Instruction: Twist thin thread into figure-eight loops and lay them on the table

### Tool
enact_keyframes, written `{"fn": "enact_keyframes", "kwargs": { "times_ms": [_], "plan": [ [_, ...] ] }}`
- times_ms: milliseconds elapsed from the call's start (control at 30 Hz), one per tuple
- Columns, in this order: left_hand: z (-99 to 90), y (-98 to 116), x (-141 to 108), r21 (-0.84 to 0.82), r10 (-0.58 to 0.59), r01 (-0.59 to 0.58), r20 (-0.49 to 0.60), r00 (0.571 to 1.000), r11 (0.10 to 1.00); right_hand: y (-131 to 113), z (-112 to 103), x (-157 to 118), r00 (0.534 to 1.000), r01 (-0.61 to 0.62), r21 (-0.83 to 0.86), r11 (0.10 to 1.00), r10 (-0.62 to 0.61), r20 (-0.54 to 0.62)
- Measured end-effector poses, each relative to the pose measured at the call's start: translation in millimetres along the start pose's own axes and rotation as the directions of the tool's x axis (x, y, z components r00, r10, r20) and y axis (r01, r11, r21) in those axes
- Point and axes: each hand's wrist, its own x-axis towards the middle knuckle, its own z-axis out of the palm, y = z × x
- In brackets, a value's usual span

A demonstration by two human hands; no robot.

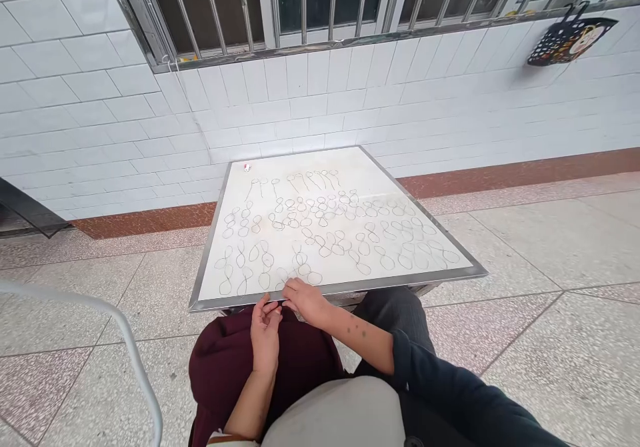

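At the near edge of a white board-topped table (380, 173) with a grey metal rim, my two hands meet. My left hand (265, 337) is palm up, its thumb and fingertips closed together just below the rim. My right hand (306, 300) comes in from the right, fingers bent and pinched, beside the left fingertips. Whatever lies between the fingers is too small to make out. Many thin dark loops (323, 220), several shaped like a figure eight, are spread over the tabletop. A few loops (314, 278) lie right by my right hand.
A small red and white item (247, 167) sits at the table's far left corner. Behind stands a white tiled wall (300, 110) with a barred window; a patterned bag (570, 41) hangs at right. A maroon cloth (220, 360) covers my lap. A pale curved tube (133, 347) stands at left.
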Motion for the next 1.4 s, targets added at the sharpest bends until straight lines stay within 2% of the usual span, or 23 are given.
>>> {"fn": "enact_keyframes", "kwargs": {
  "times_ms": [167,300,400,533,633,700,767,833,900,1000,1133,1200,1400],
  "plan": [
    [2.4,0,-2,-0.041,-0.02,0.021,0.017,1.0,0.999,1,2,-1,0.999,0.039,-0.002,0.999,-0.039,-0.033],
    [4.7,10,-9,-0.096,-0.031,0.031,0.003,1.0,0.995,-4,-3,-8,0.995,0.062,0.046,0.997,-0.059,-0.082],
    [8.2,26,-15,-0.153,-0.04,0.04,0.0,0.999,0.988,-13,-18,-19,0.99,0.105,0.106,0.989,-0.094,-0.103],
    [15.5,51,-22,-0.214,-0.048,0.055,0.035,0.998,0.975,-27,-49,-33,0.974,0.188,0.209,0.96,-0.154,-0.169],
    [20.9,68,-27,-0.236,-0.036,0.051,0.064,0.997,0.97,-37,-71,-39,0.969,0.194,0.293,0.936,-0.137,-0.205],
    [24.2,79,-33,-0.241,-0.013,0.035,0.09,0.996,0.97,-44,-82,-43,0.968,0.155,0.366,0.917,-0.067,-0.243],
    [27.4,89,-41,-0.236,0.017,0.013,0.126,0.992,0.972,-50,-90,-45,0.949,0.057,0.471,0.88,0.1,-0.3],
    [30.4,98,-50,-0.222,0.038,-0.002,0.161,0.986,0.975,-56,-97,-45,0.904,-0.066,0.611,0.789,0.306,-0.298],
    [32.8,105,-58,-0.207,0.05,-0.012,0.181,0.982,0.978,-60,-103,-45,0.864,-0.165,0.706,0.688,0.446,-0.232],
    [34.7,110,-66,-0.185,0.091,-0.053,0.204,0.975,0.981,-63,-112,-44,0.852,-0.25,0.76,0.599,0.51,-0.122],
    [35.4,111,-71,-0.132,0.137,-0.109,0.223,0.965,0.985,-66,-121,-46,0.864,-0.226,0.851,0.474,0.501,-0.049],
    [36.5,112,-72,-0.107,0.14,-0.119,0.216,0.966,0.987,-68,-123,-49,0.87,-0.191,0.844,0.501,0.484,-0.091],
    [43.8,117,-75,-0.14,0.18,-0.155,0.188,0.965,0.978,-73,-130,-54,0.885,-0.109,0.729,0.676,0.4,-0.239]
  ]
}}
